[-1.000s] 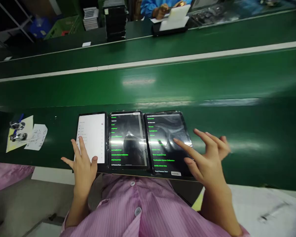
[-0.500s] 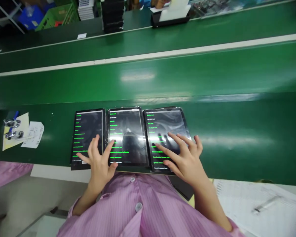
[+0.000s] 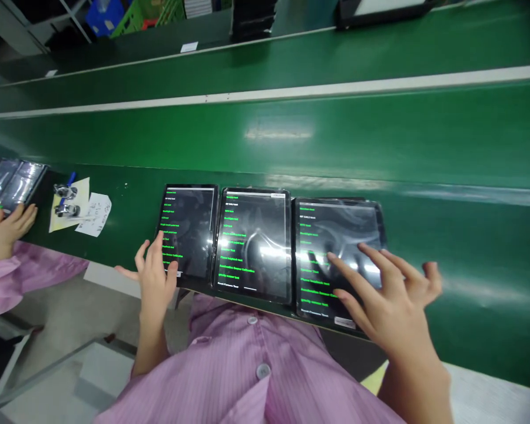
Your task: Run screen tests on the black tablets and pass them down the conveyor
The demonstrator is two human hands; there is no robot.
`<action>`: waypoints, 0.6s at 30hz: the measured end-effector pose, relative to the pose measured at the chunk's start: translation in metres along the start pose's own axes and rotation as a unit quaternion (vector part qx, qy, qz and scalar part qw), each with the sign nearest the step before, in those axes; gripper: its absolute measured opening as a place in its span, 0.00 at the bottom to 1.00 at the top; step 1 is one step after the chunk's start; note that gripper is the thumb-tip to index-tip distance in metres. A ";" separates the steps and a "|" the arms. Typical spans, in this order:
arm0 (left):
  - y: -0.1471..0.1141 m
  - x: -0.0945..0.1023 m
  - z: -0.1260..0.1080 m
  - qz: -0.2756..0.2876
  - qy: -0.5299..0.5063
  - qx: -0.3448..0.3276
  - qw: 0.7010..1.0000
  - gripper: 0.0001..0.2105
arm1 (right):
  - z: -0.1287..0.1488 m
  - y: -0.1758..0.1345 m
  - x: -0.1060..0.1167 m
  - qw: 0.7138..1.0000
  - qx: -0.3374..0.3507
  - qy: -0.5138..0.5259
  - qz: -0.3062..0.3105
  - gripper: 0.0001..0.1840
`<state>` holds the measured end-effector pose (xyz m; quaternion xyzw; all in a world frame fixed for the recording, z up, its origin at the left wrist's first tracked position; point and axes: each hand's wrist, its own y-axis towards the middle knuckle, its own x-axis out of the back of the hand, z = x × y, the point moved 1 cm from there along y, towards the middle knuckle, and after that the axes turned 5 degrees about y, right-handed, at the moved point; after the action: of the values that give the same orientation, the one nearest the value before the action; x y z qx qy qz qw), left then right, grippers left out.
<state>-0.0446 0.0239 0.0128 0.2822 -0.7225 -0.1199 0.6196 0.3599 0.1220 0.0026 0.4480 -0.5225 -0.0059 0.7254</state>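
Note:
Three tablets lie side by side along the near edge of the green bench, their dark screens listing tests in mostly green text. Over the lower left of the left tablet (image 3: pixel 189 227) is my left hand (image 3: pixel 153 277), fingers spread. My right hand (image 3: pixel 391 294) hovers at the right tablet (image 3: pixel 313 271), its fingers apart and the index fingertip over the screen; whether it touches the glass I cannot tell. The middle tablet (image 3: pixel 258 241) lies between my hands, with neither on it. Both hands hold nothing.
At the left, a co-worker's hand (image 3: pixel 11 229) rests by other dark devices (image 3: pixel 15 182). Beside them lie a yellow paper (image 3: pixel 83 191) with small metallic items and a handwritten note (image 3: pixel 96 215). A black stack (image 3: pixel 252 17) and a black tray (image 3: pixel 380 15) stand on the far ledge.
The view has swung left, bringing the co-worker's hand and devices into sight. My left hand has shifted left, off the middle tablet's edge; my right hand stays over the right tablet.

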 end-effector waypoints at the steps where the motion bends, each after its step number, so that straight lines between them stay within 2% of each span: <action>1: 0.000 0.000 -0.003 -0.013 -0.002 -0.002 1.000 0.33 | 0.000 0.001 0.001 1.000 -0.003 -0.002 -0.005 0.26; 4: 0.001 -0.001 -0.023 -0.072 -0.004 0.017 0.997 0.37 | -0.002 0.000 0.007 0.999 -0.031 -0.021 -0.006 0.23; 6: 0.001 -0.005 -0.040 -0.048 -0.006 0.013 0.999 0.37 | -0.002 -0.002 0.010 0.998 -0.055 -0.043 0.010 0.24; 9: 0.002 -0.015 -0.063 0.021 -0.028 -0.038 0.999 0.34 | 0.000 -0.004 0.011 0.995 -0.074 -0.061 0.039 0.27; 14: 0.008 -0.025 -0.086 0.037 -0.029 -0.081 0.996 0.32 | 0.005 0.000 0.004 0.990 -0.096 -0.041 0.092 0.30; 16: 0.010 -0.025 -0.090 0.049 -0.014 -0.084 0.995 0.32 | 0.004 0.000 0.003 0.990 -0.107 -0.038 0.084 0.30; 18: 0.011 -0.023 -0.094 0.064 0.000 -0.088 0.994 0.31 | 0.001 0.000 0.004 0.993 -0.103 -0.042 0.048 0.30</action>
<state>0.0450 0.0624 0.0189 0.1796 -0.7253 -0.1435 0.6489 0.3607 0.1192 0.0060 0.3450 -0.5700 -0.0436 0.7444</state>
